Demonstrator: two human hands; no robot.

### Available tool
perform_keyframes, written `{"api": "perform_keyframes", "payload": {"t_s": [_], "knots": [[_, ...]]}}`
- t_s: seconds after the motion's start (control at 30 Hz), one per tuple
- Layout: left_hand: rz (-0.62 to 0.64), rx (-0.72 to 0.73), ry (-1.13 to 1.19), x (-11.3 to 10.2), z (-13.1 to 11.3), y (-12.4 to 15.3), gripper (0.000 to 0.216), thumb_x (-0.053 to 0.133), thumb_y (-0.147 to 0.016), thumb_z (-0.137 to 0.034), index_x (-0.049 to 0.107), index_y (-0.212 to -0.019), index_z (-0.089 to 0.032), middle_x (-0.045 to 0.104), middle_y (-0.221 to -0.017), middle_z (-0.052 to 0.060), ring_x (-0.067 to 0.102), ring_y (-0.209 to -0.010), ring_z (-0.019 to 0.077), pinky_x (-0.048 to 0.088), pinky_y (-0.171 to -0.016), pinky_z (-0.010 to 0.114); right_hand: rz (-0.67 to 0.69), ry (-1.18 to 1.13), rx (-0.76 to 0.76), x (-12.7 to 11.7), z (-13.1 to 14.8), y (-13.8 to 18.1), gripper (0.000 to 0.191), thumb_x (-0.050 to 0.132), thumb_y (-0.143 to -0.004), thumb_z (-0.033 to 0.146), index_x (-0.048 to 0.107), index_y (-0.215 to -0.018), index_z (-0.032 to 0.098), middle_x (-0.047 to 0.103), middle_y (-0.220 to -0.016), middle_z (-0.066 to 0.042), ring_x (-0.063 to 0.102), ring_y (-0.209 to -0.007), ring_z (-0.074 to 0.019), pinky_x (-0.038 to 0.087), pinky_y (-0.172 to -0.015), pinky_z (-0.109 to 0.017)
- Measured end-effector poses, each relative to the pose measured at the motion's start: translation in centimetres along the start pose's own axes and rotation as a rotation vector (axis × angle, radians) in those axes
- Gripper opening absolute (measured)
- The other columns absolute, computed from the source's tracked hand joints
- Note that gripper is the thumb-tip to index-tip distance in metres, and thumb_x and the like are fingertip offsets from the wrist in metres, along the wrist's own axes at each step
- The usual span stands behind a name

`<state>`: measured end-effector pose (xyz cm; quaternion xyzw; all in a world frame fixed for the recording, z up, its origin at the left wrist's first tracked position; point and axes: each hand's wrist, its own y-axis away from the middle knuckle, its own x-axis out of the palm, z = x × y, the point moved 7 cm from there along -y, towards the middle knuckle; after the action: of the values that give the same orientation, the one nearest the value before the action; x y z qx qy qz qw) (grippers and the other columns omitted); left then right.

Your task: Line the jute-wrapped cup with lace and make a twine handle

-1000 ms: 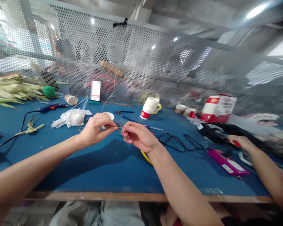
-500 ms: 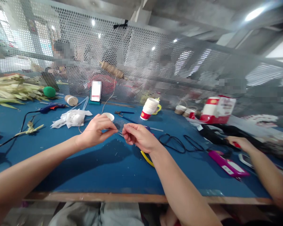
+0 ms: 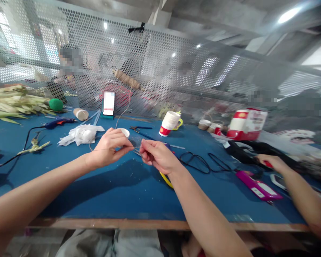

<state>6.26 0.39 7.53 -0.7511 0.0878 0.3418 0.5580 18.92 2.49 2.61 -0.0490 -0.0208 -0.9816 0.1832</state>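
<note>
In the head view, my left hand (image 3: 111, 147) pinches a thin strand of twine (image 3: 123, 111) between thumb and fingertips. That twine runs down from a brown spool (image 3: 127, 79) on the mesh panel and passes behind my left hand. Close by, my right hand (image 3: 156, 153) has its thumb and fingers pressed together; what lies between them is too fine to make out. A small gap separates the two sets of fingertips, above the blue table. Partly hidden behind my left hand is a white paper cup (image 3: 124, 132).
Pliers (image 3: 141, 127) lie beyond my hands, near stacked paper cups (image 3: 169, 123). At left are a glue gun (image 3: 59, 122), a white plastic bag (image 3: 82, 135), a cardboard tube (image 3: 80, 114) and corn husks (image 3: 16, 100). A co-worker's hand (image 3: 273, 162) is at right, near a purple box (image 3: 258, 186).
My right fingertips have shifted very slightly to the right, away from the left ones. Otherwise the hands and objects look the same.
</note>
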Motion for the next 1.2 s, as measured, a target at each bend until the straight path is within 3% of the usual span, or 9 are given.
{"api": "perform_keyframes", "payload": {"t_s": [0.1,0.23,0.43,0.57,0.73,0.9,1.1,1.2], "knots": [[0.015,0.046,-0.006,0.3,-0.4,0.1,0.017,0.052,-0.083,-0.026,0.061,-0.071,-0.017,0.063,-0.063,0.001,0.051,-0.065,0.0129,0.032,-0.062,0.028,0.017,0.183,-0.021,0.2,0.2,0.3,0.041,0.058,-0.073,0.054,0.06,-0.07,0.013,0.056,-0.056,0.0,0.046,-0.045,-0.0056,0.033,-0.04,-0.019],[0.053,0.096,0.022,0.5,-0.8,0.1,0.013,0.054,-0.082,-0.024,0.06,-0.074,-0.016,0.063,-0.066,0.001,0.053,-0.067,0.0124,0.034,-0.065,0.027,0.193,0.272,0.042,1.7,-0.3,0.9,0.032,0.058,-0.077,0.046,0.057,-0.074,0.014,0.049,-0.045,0.006,0.035,-0.038,-0.0035,0.023,-0.036,-0.018],[0.078,0.139,0.083,0.0,-0.8,-0.2,0.012,0.053,-0.083,-0.024,0.059,-0.078,-0.015,0.062,-0.072,0.003,0.054,-0.072,0.0126,0.038,-0.069,0.026,0.245,0.079,0.077,1.9,-0.4,0.9,0.026,0.056,-0.079,0.039,0.056,-0.072,0.014,0.044,-0.039,0.007,0.027,-0.034,-0.0032,0.015,-0.036,-0.019],[0.065,0.257,-0.06,-0.2,-1.5,0.0,0.015,0.049,-0.085,-0.025,0.061,-0.08,-0.017,0.063,-0.073,0.003,0.052,-0.072,0.0136,0.036,-0.066,0.027,0.297,-0.05,0.154,1.9,-0.9,0.8,0.02,0.057,-0.078,0.033,0.054,-0.071,0.015,0.039,-0.037,0.01,0.022,-0.032,-0.0024,0.012,-0.035,-0.018],[0.017,0.334,-0.194,-0.4,-2.0,0.1,0.017,0.05,-0.084,-0.027,0.06,-0.076,-0.016,0.063,-0.071,0.003,0.05,-0.069,0.014,0.033,-0.063,0.028,0.309,0.016,0.127,1.9,-0.6,1.1,0.016,0.057,-0.078,0.029,0.054,-0.073,0.014,0.039,-0.038,0.01,0.024,-0.034,-0.0025,0.012,-0.036,-0.018],[0.043,0.352,-0.18,-0.7,-2.2,-0.2,0.017,0.053,-0.082,-0.031,0.06,-0.075,-0.017,0.064,-0.071,0.001,0.051,-0.071,0.014,0.033,-0.065,0.028,0.297,0.129,0.051,2.0,0.0,1.3,0.014,0.056,-0.079,0.027,0.054,-0.076,0.014,0.039,-0.041,0.009,0.028,-0.037,-0.0032,0.017,-0.038,-0.019],[0.138,0.246,-0.08,-0.8,-1.4,-0.7,0.023,0.053,-0.081,-0.036,0.064,-0.076,-0.017,0.065,-0.072,0.004,0.052,-0.074,0.0147,0.033,-0.067,0.029,0.234,0.328,-0.124,1.9,1.2,1.6,0.015,0.051,-0.083,0.028,0.053,-0.078,0.014,0.04,-0.048,0.008,0.034,-0.043,-0.0047,0.022,-0.043,-0.02],[0.174,0.044,0.079,-0.8,-0.4,-1.0,0.023,0.056,-0.079,-0.035,0.065,-0.07,-0.016,0.063,-0.069,0.003,0.052,-0.072,0.0143,0.034,-0.067,0.029,0.152,0.451,-0.197,2.0,1.8,1.9,0.016,0.048,-0.084,0.029,0.052,-0.077,0.015,0.041,-0.05,0.007,0.035,-0.045,-0.0058,0.026,-0.044,-0.021]]}}
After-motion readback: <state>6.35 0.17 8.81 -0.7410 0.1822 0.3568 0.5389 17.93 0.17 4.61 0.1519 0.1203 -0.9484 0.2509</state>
